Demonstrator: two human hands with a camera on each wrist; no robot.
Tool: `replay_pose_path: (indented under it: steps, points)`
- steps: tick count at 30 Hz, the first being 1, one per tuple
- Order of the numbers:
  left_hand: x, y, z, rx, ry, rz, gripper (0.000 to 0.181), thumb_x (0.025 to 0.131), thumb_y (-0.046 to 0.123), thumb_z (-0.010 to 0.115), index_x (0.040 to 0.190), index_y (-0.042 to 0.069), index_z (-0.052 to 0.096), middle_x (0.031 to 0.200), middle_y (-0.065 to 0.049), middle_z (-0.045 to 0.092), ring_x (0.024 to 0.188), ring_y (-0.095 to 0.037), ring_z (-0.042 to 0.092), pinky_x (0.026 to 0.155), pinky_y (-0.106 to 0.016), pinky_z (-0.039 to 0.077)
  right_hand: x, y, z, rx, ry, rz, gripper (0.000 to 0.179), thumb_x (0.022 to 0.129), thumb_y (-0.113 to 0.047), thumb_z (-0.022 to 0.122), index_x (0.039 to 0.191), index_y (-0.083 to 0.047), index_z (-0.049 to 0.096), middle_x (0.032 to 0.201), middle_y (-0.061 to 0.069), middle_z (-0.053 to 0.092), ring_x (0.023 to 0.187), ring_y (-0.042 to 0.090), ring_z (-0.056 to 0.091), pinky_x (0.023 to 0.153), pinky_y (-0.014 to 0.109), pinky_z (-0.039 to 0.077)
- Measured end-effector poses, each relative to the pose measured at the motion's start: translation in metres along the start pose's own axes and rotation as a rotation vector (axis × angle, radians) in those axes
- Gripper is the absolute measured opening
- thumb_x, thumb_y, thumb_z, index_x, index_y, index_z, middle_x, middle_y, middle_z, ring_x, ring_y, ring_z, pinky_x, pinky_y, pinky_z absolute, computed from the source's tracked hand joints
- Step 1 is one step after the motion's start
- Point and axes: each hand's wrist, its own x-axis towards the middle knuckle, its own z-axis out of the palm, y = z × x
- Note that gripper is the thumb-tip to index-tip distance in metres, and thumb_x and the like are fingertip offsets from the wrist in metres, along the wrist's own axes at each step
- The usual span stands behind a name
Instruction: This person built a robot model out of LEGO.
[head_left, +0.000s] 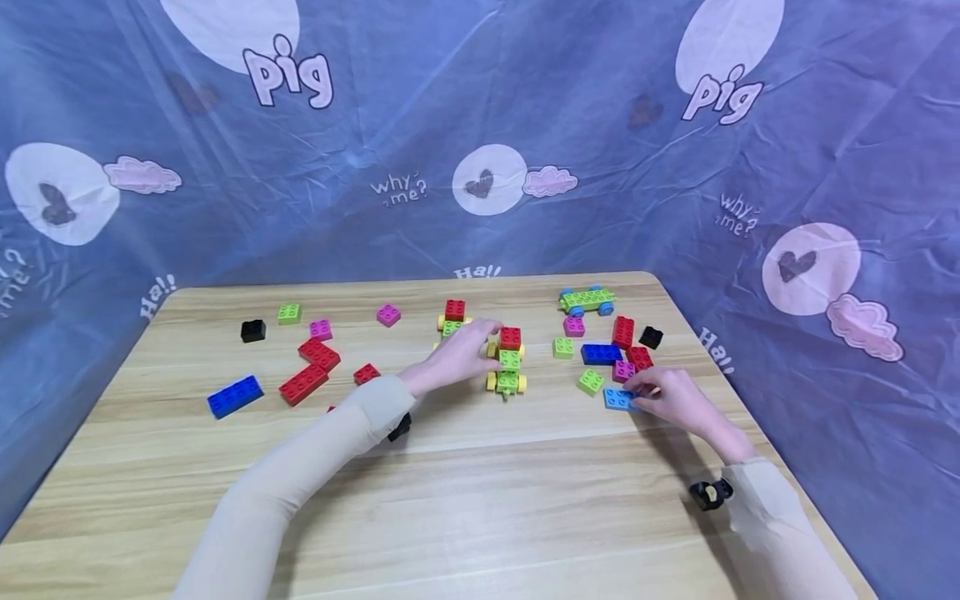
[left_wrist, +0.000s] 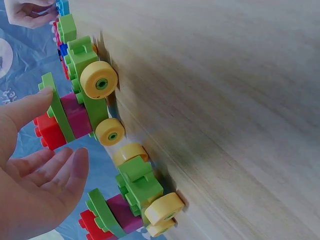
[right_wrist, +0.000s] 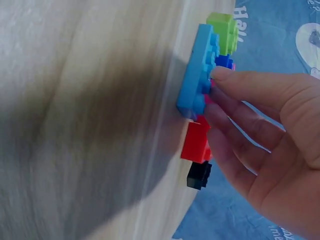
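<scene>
My left hand (head_left: 459,357) is beside a small toy car (head_left: 509,360) on yellow wheels. That car stacks a magenta brick (left_wrist: 76,116), a green plate and a red brick (left_wrist: 52,133) on a green wheeled base. In the left wrist view the thumb tip overlaps the green plate (left_wrist: 60,117), while the fingers stay loosely extended near the red brick. Just left stands a similar car (left_wrist: 137,192), partly behind this hand in the head view. My right hand (head_left: 675,400) is at a light blue brick (right_wrist: 196,72) lying on the table, thumb tip by its studs, fingers loosely bent.
Around the right hand lie a dark blue brick (head_left: 601,354), red bricks (head_left: 622,332), a black brick (head_left: 651,337) and green ones. Behind them is a green base with blue wheels (head_left: 587,300). Several more bricks, including a blue one (head_left: 236,396), spread across the left side.
</scene>
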Motion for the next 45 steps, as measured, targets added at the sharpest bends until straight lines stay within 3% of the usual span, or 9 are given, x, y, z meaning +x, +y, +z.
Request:
replay_pose_path:
  steps: [5,10,19,23,26,31,39,45]
  points:
    - [0.003,0.0,-0.001,0.005,0.003,-0.001,0.074,0.085,0.028,0.078,0.146,0.002,0.044,0.145,-0.015,0.054,0.13,-0.029,0.055,0.112,-0.042,0.047,-0.002,0.004,-0.006,-0.035,-0.009,0.011,0.026,0.075,0.002,0.078,0.1,0.005,0.072,0.091,0.017,0.074,0.077,0.027,0.07,0.069,0.04,0.062]
    - [0.005,0.0,0.0,0.003,0.0,-0.011,0.075,0.086,0.027,0.077,0.147,0.003,0.042,0.147,-0.014,0.052,0.132,-0.028,0.055,0.113,-0.041,0.045,-0.005,0.004,-0.009,-0.105,-0.074,-0.006,0.027,0.073,-0.004,0.082,0.098,0.002,0.073,0.086,0.011,0.074,0.073,0.019,0.067,0.066,0.033,0.058]
    - [0.007,0.003,0.001,0.005,0.001,-0.026,0.075,0.086,0.028,0.077,0.147,0.003,0.042,0.148,-0.014,0.051,0.132,-0.028,0.055,0.112,-0.04,0.047,-0.005,-0.004,-0.002,-0.063,-0.123,-0.095,0.029,0.069,-0.006,0.086,0.095,-0.003,0.074,0.08,-0.001,0.067,0.071,0.008,0.054,0.063,0.024,0.049]
    - [0.007,0.006,0.0,0.014,-0.008,-0.029,0.075,0.086,0.028,0.076,0.148,0.003,0.041,0.148,-0.015,0.051,0.131,-0.029,0.055,0.11,-0.041,0.048,-0.005,-0.01,0.003,-0.046,-0.14,-0.118,0.028,0.07,-0.008,0.085,0.096,-0.005,0.075,0.083,-0.001,0.069,0.073,0.007,0.057,0.066,0.024,0.052]
    - [0.007,0.008,0.0,0.023,-0.009,-0.024,0.075,0.087,0.028,0.076,0.148,0.003,0.041,0.147,-0.015,0.051,0.129,-0.029,0.056,0.109,-0.041,0.049,-0.005,-0.014,0.008,-0.026,-0.136,-0.181,0.026,0.072,-0.008,0.084,0.097,-0.004,0.075,0.086,0.001,0.072,0.074,0.008,0.061,0.067,0.024,0.055]
    - [0.009,0.008,-0.001,0.05,-0.008,-0.012,0.073,0.088,0.028,0.075,0.148,0.002,0.041,0.149,-0.016,0.049,0.134,-0.03,0.052,0.113,-0.042,0.046,-0.003,-0.025,0.018,-0.003,-0.132,-0.264,0.025,0.075,-0.008,0.083,0.097,-0.005,0.074,0.087,0.002,0.073,0.075,0.008,0.063,0.066,0.023,0.056]
    - [0.011,0.008,0.001,0.066,0.003,-0.019,0.073,0.088,0.026,0.075,0.148,0.001,0.041,0.147,-0.016,0.051,0.13,-0.029,0.055,0.109,-0.04,0.049,0.004,-0.053,0.034,-0.013,-0.179,-0.247,0.025,0.08,-0.014,0.081,0.103,-0.008,0.074,0.094,0.001,0.072,0.082,0.009,0.065,0.073,0.024,0.059]
    - [0.013,0.011,0.002,0.052,0.009,-0.046,0.072,0.089,0.024,0.074,0.148,0.002,0.041,0.149,-0.016,0.05,0.134,-0.03,0.053,0.111,-0.041,0.047,0.018,-0.072,0.042,-0.015,-0.195,-0.289,0.025,0.081,-0.014,0.08,0.104,-0.007,0.074,0.095,0.003,0.072,0.081,0.01,0.064,0.072,0.023,0.058]
